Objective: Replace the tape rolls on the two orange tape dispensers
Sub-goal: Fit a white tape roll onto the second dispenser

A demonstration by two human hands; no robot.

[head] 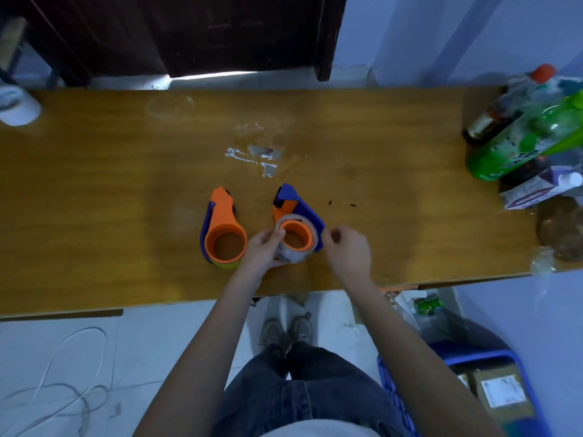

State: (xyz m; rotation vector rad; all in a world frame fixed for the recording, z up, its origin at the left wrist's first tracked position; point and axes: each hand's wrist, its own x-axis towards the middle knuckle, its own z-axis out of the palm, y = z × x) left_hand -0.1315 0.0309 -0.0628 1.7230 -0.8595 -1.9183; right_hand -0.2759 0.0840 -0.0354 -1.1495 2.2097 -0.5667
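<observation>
Two orange and blue tape dispensers stand side by side on the wooden table (pixel 94 184). The left dispenser (pixel 222 228) has a bare orange hub, with a strip of yellowish roll showing under its near rim. The right dispenser (pixel 295 216) carries a clear tape roll (pixel 296 247) partly over its orange hub. My left hand (pixel 263 249) grips the clear roll at its left side, thumb over the rim. My right hand (pixel 348 247) is at the dispenser's blue right edge, fingers curled; what they pinch is too small to tell.
Torn bits of clear tape (pixel 258 156) lie behind the dispensers. Bottles (pixel 520 134) and a carton (pixel 539 189) crowd the table's right end. A white cup (pixel 17 105) sits far left. A blue crate (pixel 473 392) and a white cable (pixel 72 373) are on the floor.
</observation>
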